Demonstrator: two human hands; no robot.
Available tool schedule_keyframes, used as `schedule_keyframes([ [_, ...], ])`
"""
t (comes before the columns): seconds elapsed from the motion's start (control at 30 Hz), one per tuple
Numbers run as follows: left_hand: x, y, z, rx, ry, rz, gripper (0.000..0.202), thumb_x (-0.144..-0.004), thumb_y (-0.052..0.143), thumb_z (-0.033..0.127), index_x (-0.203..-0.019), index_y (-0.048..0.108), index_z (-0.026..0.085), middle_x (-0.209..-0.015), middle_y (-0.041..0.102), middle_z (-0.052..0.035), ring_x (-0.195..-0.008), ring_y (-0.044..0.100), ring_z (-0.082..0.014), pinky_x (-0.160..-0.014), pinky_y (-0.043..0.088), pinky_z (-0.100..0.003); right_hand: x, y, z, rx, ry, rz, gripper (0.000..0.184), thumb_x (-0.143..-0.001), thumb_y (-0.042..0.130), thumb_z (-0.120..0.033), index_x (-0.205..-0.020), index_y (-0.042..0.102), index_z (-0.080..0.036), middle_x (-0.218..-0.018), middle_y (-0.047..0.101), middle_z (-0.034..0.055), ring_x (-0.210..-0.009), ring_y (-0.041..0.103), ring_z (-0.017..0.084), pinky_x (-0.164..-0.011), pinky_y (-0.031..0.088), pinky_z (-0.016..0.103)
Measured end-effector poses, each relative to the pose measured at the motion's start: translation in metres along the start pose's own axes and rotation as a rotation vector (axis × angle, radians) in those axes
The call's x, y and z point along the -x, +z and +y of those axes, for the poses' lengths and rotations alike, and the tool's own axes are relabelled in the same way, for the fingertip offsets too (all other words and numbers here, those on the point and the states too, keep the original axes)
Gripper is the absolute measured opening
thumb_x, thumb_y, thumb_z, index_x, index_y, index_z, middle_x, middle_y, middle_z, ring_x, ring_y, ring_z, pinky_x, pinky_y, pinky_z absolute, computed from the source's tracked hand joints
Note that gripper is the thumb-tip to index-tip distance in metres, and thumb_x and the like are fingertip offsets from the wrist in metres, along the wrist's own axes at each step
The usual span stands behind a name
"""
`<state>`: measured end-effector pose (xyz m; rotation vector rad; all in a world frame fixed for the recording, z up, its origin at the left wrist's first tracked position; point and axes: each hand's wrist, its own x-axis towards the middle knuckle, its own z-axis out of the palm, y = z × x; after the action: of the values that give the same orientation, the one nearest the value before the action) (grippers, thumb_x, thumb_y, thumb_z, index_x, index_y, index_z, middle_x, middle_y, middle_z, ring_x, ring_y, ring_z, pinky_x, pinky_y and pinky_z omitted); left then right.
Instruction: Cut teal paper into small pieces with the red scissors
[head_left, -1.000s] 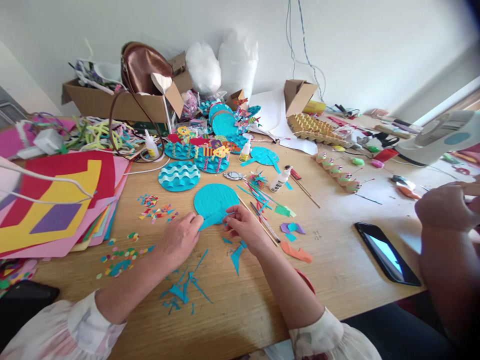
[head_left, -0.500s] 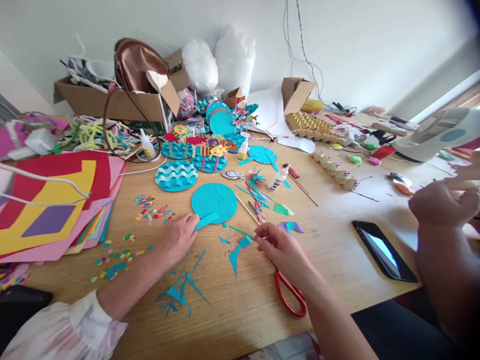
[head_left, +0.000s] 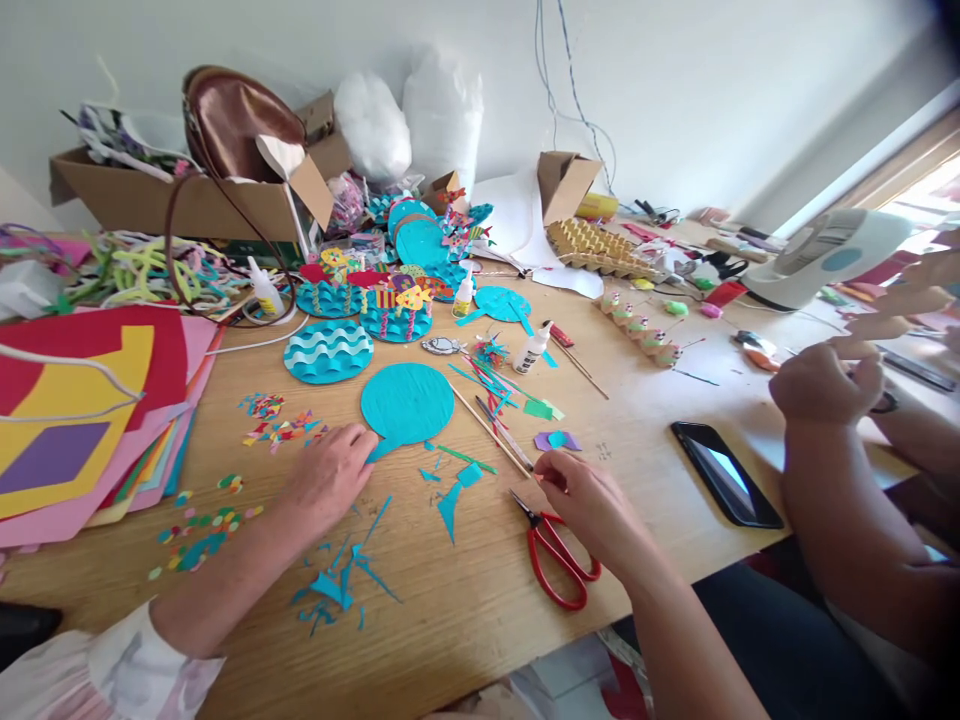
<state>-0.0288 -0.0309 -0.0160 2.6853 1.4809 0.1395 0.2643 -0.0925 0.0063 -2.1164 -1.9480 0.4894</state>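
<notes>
My left hand (head_left: pixel 330 472) lies on the wooden table (head_left: pixel 660 520) with its fingers closed on a teal paper strip (head_left: pixel 384 446) that sticks out from the lower edge of a teal paper disc (head_left: pixel 406 403). To the right, my right hand (head_left: pixel 592 503) is curled, its fingertips pinched together near the end of a thin wooden stick (head_left: pixel 491 433). What they pinch is too small to make out. Red-handled scissors (head_left: pixel 556 556) lie just under that hand. Teal paper offcuts (head_left: pixel 450 500) are scattered between my hands.
Another person's hands (head_left: pixel 825 385) work at the right, beside a black phone (head_left: pixel 724 472). Coloured foam sheets (head_left: pixel 82 410) are stacked at the left. Finished teal wave discs (head_left: pixel 328 350), glue bottles (head_left: pixel 532 350), an egg carton (head_left: pixel 600 248) and cardboard boxes (head_left: pixel 180 200) crowd the back.
My right hand left the teal disc and moved right and nearer, past the offcuts, to beside the scissors. The view shifted right. My left hand stayed on the strip.
</notes>
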Motion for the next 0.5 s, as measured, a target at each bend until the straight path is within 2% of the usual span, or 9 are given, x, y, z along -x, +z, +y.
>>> schedule_keyframes([
  [0.13,0.003,-0.006,0.000,0.014,0.043,0.094,0.014,-0.079,0.051,0.014,-0.092,0.055,0.017,-0.093,0.060,-0.0068,-0.087,0.055,-0.0227,-0.076,0.044,-0.035,0.005,-0.001,0.007,-0.001,-0.034,-0.029,0.014,-0.073,0.043,-0.017,-0.073,0.056,-0.022,-0.072,0.060,0.0018,-0.062,0.051,0.015,-0.056,0.032,0.026],
  [0.2,0.005,-0.014,0.007,0.031,0.064,0.122,0.010,-0.080,0.049,0.014,-0.086,0.056,0.017,-0.089,0.060,-0.0065,-0.084,0.055,-0.0223,-0.074,0.044,-0.035,0.005,-0.004,0.008,-0.035,-0.012,-0.020,0.011,-0.073,0.045,-0.020,-0.069,0.056,-0.021,-0.070,0.059,0.0014,-0.061,0.050,0.016,-0.056,0.032,0.026],
  [0.27,0.008,-0.022,0.019,0.057,0.086,0.115,0.009,-0.081,0.047,0.013,-0.078,0.055,0.017,-0.081,0.060,-0.0050,-0.078,0.056,-0.0210,-0.071,0.044,-0.034,0.000,-0.008,0.012,-0.161,0.053,0.039,0.007,-0.069,0.051,-0.023,-0.065,0.056,-0.021,-0.065,0.058,0.0008,-0.061,0.050,0.016,-0.057,0.033,0.027],
  [0.33,0.010,-0.029,0.033,0.089,0.103,0.087,0.013,-0.080,0.047,0.012,-0.071,0.053,0.018,-0.073,0.058,-0.0027,-0.071,0.056,-0.0191,-0.066,0.043,-0.032,-0.011,-0.012,0.019,-0.342,0.132,0.130,0.005,-0.064,0.058,-0.025,-0.068,0.058,-0.022,-0.066,0.058,0.0004,-0.066,0.052,0.017,-0.060,0.035,0.029],
  [0.37,0.011,-0.032,0.040,0.113,0.119,0.078,0.015,-0.080,0.047,0.011,-0.068,0.052,0.018,-0.070,0.058,-0.0014,-0.069,0.056,-0.0180,-0.064,0.043,-0.031,-0.018,-0.013,0.024,-0.419,0.160,0.172,0.011,-0.062,0.060,-0.026,-0.072,0.059,-0.022,-0.069,0.059,0.0005,-0.069,0.054,0.018,-0.062,0.037,0.029],
  [0.5,0.015,-0.036,0.061,0.222,0.179,0.026,0.016,-0.078,0.047,0.010,-0.067,0.051,0.020,-0.068,0.059,0.0012,-0.065,0.056,-0.0154,-0.062,0.042,-0.028,-0.063,-0.016,0.042,-0.579,0.188,0.213,0.029,-0.064,0.060,-0.033,-0.089,0.057,-0.019,-0.080,0.061,0.0038,-0.075,0.059,0.018,-0.061,0.044,0.029],
])
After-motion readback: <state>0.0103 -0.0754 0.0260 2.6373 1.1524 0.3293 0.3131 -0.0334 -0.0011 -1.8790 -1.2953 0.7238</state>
